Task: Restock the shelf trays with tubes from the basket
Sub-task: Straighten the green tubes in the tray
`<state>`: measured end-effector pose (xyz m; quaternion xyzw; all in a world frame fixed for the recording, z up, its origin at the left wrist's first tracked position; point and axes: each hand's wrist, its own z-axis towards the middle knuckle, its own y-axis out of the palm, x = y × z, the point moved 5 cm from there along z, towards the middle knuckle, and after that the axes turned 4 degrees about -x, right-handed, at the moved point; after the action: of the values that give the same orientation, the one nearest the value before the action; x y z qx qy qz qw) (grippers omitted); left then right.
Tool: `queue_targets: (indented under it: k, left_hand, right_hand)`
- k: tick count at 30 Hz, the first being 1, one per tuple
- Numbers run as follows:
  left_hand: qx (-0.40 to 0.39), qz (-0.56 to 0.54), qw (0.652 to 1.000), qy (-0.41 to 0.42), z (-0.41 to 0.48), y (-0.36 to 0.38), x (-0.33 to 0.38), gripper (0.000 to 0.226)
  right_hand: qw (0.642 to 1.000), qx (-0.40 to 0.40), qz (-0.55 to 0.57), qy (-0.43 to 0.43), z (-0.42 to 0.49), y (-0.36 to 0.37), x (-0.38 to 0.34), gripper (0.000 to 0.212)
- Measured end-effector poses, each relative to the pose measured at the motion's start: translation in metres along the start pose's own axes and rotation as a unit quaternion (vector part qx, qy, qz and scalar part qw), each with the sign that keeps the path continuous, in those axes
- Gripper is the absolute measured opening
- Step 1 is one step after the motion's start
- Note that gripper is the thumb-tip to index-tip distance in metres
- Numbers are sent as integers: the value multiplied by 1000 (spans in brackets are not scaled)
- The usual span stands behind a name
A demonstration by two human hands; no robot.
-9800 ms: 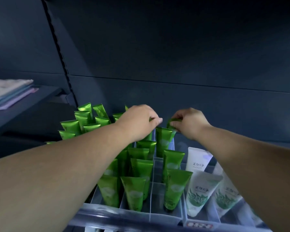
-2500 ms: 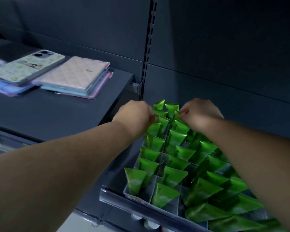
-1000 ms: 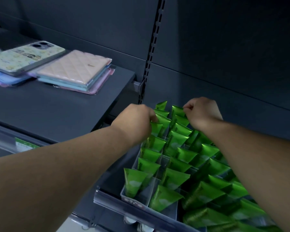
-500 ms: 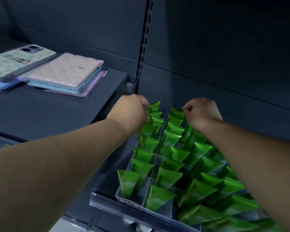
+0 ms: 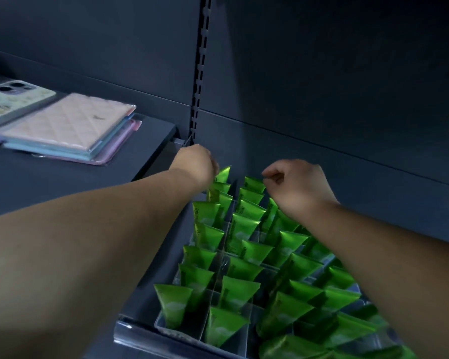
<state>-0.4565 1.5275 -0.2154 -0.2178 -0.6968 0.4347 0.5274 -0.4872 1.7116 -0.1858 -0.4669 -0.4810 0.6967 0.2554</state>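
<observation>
On the lower shelf, right of the slotted upright: one clear divided tray, its lanes filled with green tubes. The tubes stand cap-down, crimped ends up, in rows running from the front edge back to the dark rear panel. Further green tubes crowd the lanes to the right, and the lowest ones are blurred.

Left hand: at the back end of the leftmost lane, against the rearmost tubes there. The back of the hand faces the camera and hides the fingers, so the grip cannot be told.

Right hand: at the back of the next lanes, knuckles up, fingers curled inward with thumb near forefinger. The fingertips sit just at the top edge of the rearmost tube of the second lane. Whether they pinch it or only hover beside it cannot be told.

On the higher shelf to the left: a stack of flat packs, the top one pink and quilted, and beside it a patterned phone case.
</observation>
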Motion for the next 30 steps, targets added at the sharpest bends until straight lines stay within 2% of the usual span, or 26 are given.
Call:
queue_targets:
  k: [5, 12, 16, 22, 30]
  left_hand:
    - [-15, 7, 999, 28, 3, -2, 6, 30]
    - [-35, 2, 997, 71, 1, -1, 8, 24]
    - [-46, -17, 997, 60, 1, 6, 7, 32]
    - [-17, -91, 994, 49, -1, 13, -7, 37]
    - [-51, -83, 993, 66, -4, 12, -10, 45]
  right_hand:
    - [1000, 4, 19, -8, -2, -3, -1, 15]
    - [999, 3, 31, -7, -7, 0, -1, 13]
    - [999, 0, 36, -1, -11, 0, -1, 12]
    - [999, -12, 35, 4, -19, 2, -3, 13]
    - [999, -46, 24, -13, -24, 12, -21, 16]
